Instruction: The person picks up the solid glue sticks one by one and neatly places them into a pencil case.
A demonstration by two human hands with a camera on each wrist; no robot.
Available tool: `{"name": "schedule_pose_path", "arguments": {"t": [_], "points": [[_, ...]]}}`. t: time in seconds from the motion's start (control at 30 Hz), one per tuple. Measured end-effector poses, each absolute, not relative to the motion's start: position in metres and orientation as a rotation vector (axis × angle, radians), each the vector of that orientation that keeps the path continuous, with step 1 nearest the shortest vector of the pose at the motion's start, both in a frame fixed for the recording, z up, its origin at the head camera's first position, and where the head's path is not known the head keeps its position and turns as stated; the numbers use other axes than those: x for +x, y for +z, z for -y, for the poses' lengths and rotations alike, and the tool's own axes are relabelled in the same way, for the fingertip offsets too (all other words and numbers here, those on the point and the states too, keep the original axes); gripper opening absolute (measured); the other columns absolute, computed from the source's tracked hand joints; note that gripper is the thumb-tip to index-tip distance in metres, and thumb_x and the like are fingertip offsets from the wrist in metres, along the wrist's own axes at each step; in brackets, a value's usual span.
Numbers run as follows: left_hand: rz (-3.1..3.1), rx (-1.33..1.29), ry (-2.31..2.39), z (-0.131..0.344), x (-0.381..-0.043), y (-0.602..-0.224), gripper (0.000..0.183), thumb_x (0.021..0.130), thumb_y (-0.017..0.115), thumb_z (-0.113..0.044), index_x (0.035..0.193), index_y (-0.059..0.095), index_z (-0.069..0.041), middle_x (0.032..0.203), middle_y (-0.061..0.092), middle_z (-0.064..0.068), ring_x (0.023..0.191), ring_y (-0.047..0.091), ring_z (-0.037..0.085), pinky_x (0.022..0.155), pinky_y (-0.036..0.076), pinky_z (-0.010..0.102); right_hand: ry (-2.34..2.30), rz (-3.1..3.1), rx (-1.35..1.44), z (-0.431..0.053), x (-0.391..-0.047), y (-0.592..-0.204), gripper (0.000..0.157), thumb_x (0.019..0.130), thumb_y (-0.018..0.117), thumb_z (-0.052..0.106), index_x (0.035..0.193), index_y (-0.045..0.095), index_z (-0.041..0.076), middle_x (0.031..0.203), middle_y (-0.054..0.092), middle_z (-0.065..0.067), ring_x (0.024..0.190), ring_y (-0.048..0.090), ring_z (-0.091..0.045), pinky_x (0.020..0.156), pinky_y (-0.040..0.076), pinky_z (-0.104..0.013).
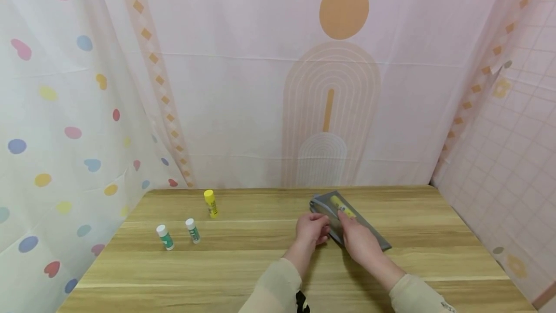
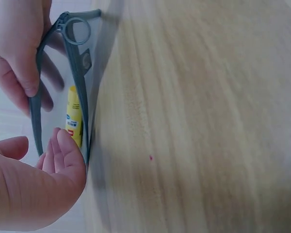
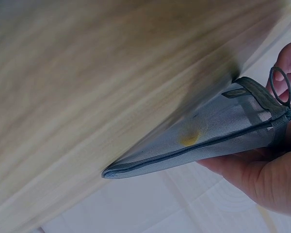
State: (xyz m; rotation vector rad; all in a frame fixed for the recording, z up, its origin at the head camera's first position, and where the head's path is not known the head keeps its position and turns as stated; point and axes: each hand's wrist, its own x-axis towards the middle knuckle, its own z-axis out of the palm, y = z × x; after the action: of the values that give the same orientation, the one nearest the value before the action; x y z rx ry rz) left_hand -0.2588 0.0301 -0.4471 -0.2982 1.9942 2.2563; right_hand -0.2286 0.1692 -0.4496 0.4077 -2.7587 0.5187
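Beige long sleeves [image 1: 278,286], bare hands

We're counting one grey mesh zip pouch [image 1: 347,219] on the wooden table [image 1: 260,264], and we're seeing one yellow glue stick [image 1: 343,206] inside it. Out on the wood we're tallying one more yellow glue stick [image 1: 211,203] and two small green-and-white glue sticks [image 1: 165,237] [image 1: 193,231]. We're counting two hands at work.
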Motion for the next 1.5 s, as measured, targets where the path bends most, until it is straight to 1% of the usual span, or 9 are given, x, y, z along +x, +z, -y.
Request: {"name": "schedule_pose_path", "arguments": {"t": [0.13,0.3,0.47,0.7,0.87,1.0,1.23,1.4,1.5], "points": [[-1.987,-0.276,2.299,-0.025,-0.256,-0.445,0.018,0.089,0.067,-0.003,0.105,0.067,0.006,0.083,0.071,0.015,0.062,0.062,0.010,0.051,0.051,0.019,0.516,2.761,0.401,-0.169,-0.230,-0.451,0.040,0.094,0.058,-0.002,0.134,0.055,-0.006,0.118,0.064,-0.030,0.108,0.062,-0.046,0.082,0.055,-0.056],[-2.009,-0.244,2.340,-0.019,-0.254,-0.442,0.017,0.089,0.069,-0.005,0.103,0.069,0.006,0.080,0.072,0.008,0.063,0.063,0.011,0.052,0.050,0.021,0.521,2.754,0.409,-0.169,-0.229,-0.451,0.039,0.095,0.057,-0.002,0.134,0.054,-0.006,0.117,0.064,-0.031,0.107,0.062,-0.047,0.083,0.055,-0.056],[-2.108,-0.201,2.361,-0.012,-0.254,-0.441,0.022,0.087,0.071,-0.006,0.104,0.069,0.008,0.079,0.069,0.004,0.067,0.065,0.014,0.057,0.054,0.026,0.527,2.744,0.414,-0.169,-0.228,-0.450,0.039,0.095,0.057,-0.002,0.134,0.055,-0.006,0.118,0.064,-0.030,0.107,0.062,-0.047,0.083,0.055,-0.056],[-2.276,-0.143,2.330,-0.002,-0.252,-0.438,0.026,0.089,0.071,-0.007,0.108,0.067,0.010,0.084,0.069,0.008,0.070,0.065,0.015,0.064,0.056,0.029,0.511,2.719,0.430,-0.169,-0.227,-0.451,0.039,0.093,0.058,-0.003,0.132,0.055,-0.006,0.113,0.065,-0.032,0.104,0.063,-0.048,0.078,0.056,-0.056],[-2.465,-0.085,2.215,0.004,-0.249,-0.435,0.028,0.089,0.073,-0.013,0.109,0.069,0.006,0.091,0.071,0.008,0.082,0.067,0.019,0.073,0.057,0.031,0.512,2.710,0.442,-0.168,-0.228,-0.453,0.039,0.093,0.058,-0.003,0.132,0.055,-0.006,0.113,0.065,-0.031,0.103,0.063,-0.048,0.077,0.057,-0.056],[-2.604,-0.030,2.146,0.007,-0.246,-0.432,0.027,0.088,0.074,-0.015,0.109,0.071,0.003,0.096,0.072,0.009,0.089,0.067,0.022,0.077,0.057,0.033,0.506,2.713,0.442,-0.169,-0.228,-0.452,0.039,0.093,0.057,-0.004,0.133,0.054,-0.006,0.113,0.065,-0.032,0.103,0.063,-0.048,0.077,0.057,-0.057],[-2.706,0.095,2.142,0.010,-0.243,-0.429,0.029,0.087,0.075,-0.013,0.109,0.070,0.005,0.095,0.073,0.010,0.086,0.067,0.023,0.076,0.058,0.034,0.502,2.730,0.434,-0.169,-0.228,-0.452,0.040,0.094,0.057,-0.004,0.133,0.053,-0.006,0.114,0.064,-0.032,0.104,0.062,-0.048,0.078,0.056,-0.057],[-2.853,0.167,2.061,0.012,-0.243,-0.428,0.028,0.087,0.076,-0.014,0.109,0.070,0.001,0.096,0.073,0.008,0.084,0.066,0.020,0.076,0.056,0.031,0.503,2.741,0.429,-0.168,-0.228,-0.452,0.040,0.094,0.057,-0.003,0.134,0.053,-0.007,0.116,0.064,-0.032,0.106,0.062,-0.048,0.080,0.056,-0.057],[-2.928,0.190,2.005,0.014,-0.242,-0.426,0.029,0.087,0.076,-0.015,0.111,0.070,0.000,0.098,0.073,0.007,0.086,0.066,0.022,0.078,0.055,0.033,0.495,2.733,0.431,-0.169,-0.227,-0.452,0.040,0.093,0.057,-0.004,0.134,0.053,-0.007,0.115,0.064,-0.032,0.105,0.062,-0.048,0.080,0.056,-0.056]]}}
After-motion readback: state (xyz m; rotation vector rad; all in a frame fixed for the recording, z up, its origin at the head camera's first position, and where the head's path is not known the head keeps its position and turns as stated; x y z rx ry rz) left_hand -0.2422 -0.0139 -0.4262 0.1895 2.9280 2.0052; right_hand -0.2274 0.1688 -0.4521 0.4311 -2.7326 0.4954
